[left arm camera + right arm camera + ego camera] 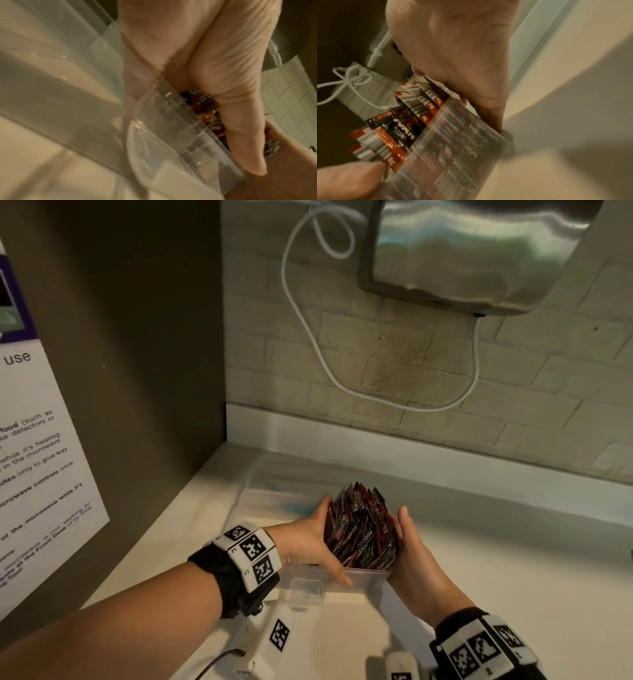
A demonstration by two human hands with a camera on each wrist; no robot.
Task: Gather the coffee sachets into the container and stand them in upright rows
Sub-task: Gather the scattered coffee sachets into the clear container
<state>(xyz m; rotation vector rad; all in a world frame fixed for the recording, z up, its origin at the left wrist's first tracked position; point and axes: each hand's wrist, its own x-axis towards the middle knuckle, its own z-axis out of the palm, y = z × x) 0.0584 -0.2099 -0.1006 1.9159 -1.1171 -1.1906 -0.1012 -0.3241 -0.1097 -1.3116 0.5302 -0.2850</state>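
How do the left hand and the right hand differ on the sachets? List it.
The left hand presses the sachets from their left side, its thumb lying along the clear container rim; the right hand presses from the right, thumb raised. Both are flat-fingered, squeezing the upright bundle together.

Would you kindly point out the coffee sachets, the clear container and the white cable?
coffee sachets (361, 525): head view, middle of the bundle.
clear container (356, 578): head view, near wall.
white cable (310, 333): head view, hanging stretch against the wall.
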